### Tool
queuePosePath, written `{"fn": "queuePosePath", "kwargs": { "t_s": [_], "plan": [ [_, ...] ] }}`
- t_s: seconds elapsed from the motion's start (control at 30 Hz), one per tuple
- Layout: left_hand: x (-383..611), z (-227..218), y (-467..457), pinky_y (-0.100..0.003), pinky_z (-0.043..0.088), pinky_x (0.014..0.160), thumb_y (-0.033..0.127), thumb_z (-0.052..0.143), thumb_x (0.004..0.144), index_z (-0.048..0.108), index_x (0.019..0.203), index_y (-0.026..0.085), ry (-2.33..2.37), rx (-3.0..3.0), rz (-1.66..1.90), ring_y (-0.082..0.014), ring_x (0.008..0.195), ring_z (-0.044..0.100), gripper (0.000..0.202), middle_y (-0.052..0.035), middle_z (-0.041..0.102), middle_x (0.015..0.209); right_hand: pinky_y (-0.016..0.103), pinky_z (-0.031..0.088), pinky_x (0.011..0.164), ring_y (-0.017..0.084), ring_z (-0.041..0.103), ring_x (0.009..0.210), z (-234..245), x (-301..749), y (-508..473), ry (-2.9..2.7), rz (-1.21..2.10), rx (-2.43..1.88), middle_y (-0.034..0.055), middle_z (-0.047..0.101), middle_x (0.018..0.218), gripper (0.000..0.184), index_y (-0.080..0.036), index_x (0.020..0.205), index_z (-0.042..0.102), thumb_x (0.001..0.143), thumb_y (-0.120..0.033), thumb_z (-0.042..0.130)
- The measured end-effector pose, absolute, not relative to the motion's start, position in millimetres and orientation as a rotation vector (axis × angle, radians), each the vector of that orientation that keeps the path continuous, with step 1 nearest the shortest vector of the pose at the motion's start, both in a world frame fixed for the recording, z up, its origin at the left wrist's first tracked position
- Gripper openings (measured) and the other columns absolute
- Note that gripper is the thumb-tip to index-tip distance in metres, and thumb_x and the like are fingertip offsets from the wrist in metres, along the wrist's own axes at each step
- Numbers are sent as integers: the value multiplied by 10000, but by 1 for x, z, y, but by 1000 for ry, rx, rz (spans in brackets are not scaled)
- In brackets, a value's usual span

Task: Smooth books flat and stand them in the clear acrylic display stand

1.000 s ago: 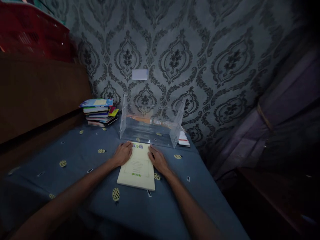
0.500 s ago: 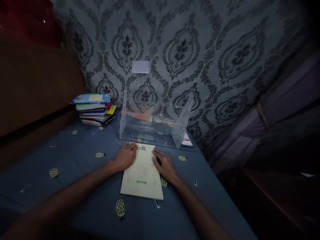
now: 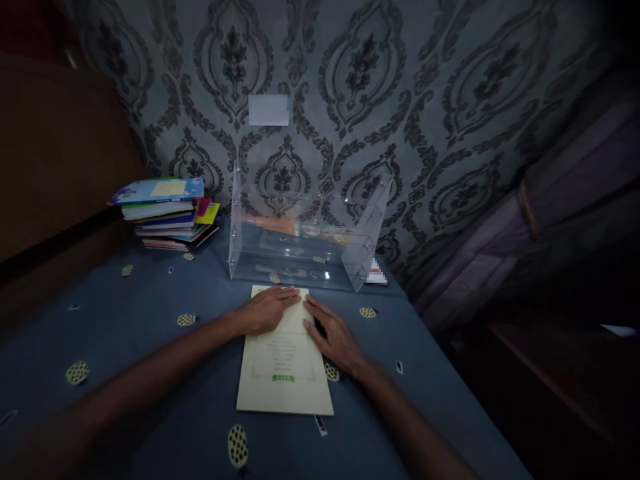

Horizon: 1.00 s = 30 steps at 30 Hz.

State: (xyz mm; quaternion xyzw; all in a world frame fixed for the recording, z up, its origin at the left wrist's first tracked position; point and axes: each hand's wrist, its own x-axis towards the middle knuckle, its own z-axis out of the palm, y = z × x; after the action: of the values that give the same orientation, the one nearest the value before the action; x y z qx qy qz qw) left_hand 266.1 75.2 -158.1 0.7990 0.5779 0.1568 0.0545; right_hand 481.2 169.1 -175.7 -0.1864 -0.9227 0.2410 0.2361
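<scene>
A pale cream book [image 3: 285,393] with a green label and printed lines lies flat on the blue patterned tablecloth [image 3: 165,413]. Across its far part rests my left hand [image 3: 270,310], palm down with the fingers stretched out, covering the small print near the top. My right hand [image 3: 334,333] lies at the book's right edge, its fingertips touching the cover and the thumb apart from the fingers. Neither hand grips anything. Just beyond the book stands a clear acrylic rack [image 3: 300,257].
A stack of books [image 3: 165,213] stands at the back left, beside a brown cabinet [image 3: 55,153]. Behind the rack rises a patterned wall with a white switch plate [image 3: 269,110]. A purple curtain [image 3: 565,193] hangs on the right, past the table's edge.
My left hand has slid right over the far part of the book, covering the small printed square there. My right hand stays at the right edge. The view has shifted slightly.
</scene>
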Motion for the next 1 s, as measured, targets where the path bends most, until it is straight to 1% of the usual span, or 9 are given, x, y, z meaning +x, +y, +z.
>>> {"fn": "queuePosePath", "kwargs": {
  "t_s": [0.07,0.17,0.33,0.5,0.6,0.77,0.9,1.0],
  "plan": [
    [270,-158,83,-389,253,1199,108,395,873,431,1449,213,1722,2450,483,-172,1424,360,587,-37,423,1523,456,420,1122,264,496,1338,-175,481,169,-2533,650,-505,130,523,1445,490,-164,1387,543,943,-358,472],
    [274,-158,90,-394,275,1190,124,436,860,419,1454,197,1710,2486,504,-184,1412,380,598,-62,447,1508,470,427,1115,263,495,1339,-175,482,168,-2527,626,-479,139,507,1458,482,-166,1399,525,950,-334,471],
    [274,-159,90,-379,290,1182,141,425,880,437,1430,165,1709,2526,517,-179,1408,386,551,-86,464,1494,480,442,1102,273,505,1326,-174,482,167,-2533,564,-451,160,525,1435,464,-151,1384,533,958,-320,461],
    [274,-155,89,-371,271,1179,200,385,939,414,1444,176,1701,2534,466,-172,1417,369,506,-71,437,1515,452,487,1058,259,565,1241,-170,481,164,-2522,516,-471,144,596,1322,400,-178,1304,598,946,-300,469],
    [277,-153,90,-354,253,1174,260,318,992,393,1458,190,1723,2524,401,-160,1437,330,477,-53,411,1533,450,502,1039,267,582,1208,-169,480,162,-2533,463,-485,151,620,1270,389,-158,1274,617,937,-290,471],
    [278,-151,91,-346,214,1175,327,278,1020,373,1474,194,1741,2495,309,-165,1456,288,482,-44,370,1556,457,500,1047,274,577,1228,-171,483,154,-2544,371,-486,147,623,1298,399,-161,1298,603,945,-273,454],
    [277,-150,90,-341,225,1164,346,268,1022,345,1489,211,1717,2504,310,-160,1452,296,492,-43,359,1562,488,490,1057,286,579,1236,-171,494,140,-2557,347,-455,162,613,1328,407,-149,1309,600,943,-261,460],
    [277,-149,88,-350,235,1158,347,262,1026,337,1494,229,1724,2508,326,-165,1446,311,488,-41,364,1560,486,483,1069,277,569,1258,-170,506,126,-2561,346,-423,158,606,1345,412,-150,1328,585,948,-249,463]
  ]
}}
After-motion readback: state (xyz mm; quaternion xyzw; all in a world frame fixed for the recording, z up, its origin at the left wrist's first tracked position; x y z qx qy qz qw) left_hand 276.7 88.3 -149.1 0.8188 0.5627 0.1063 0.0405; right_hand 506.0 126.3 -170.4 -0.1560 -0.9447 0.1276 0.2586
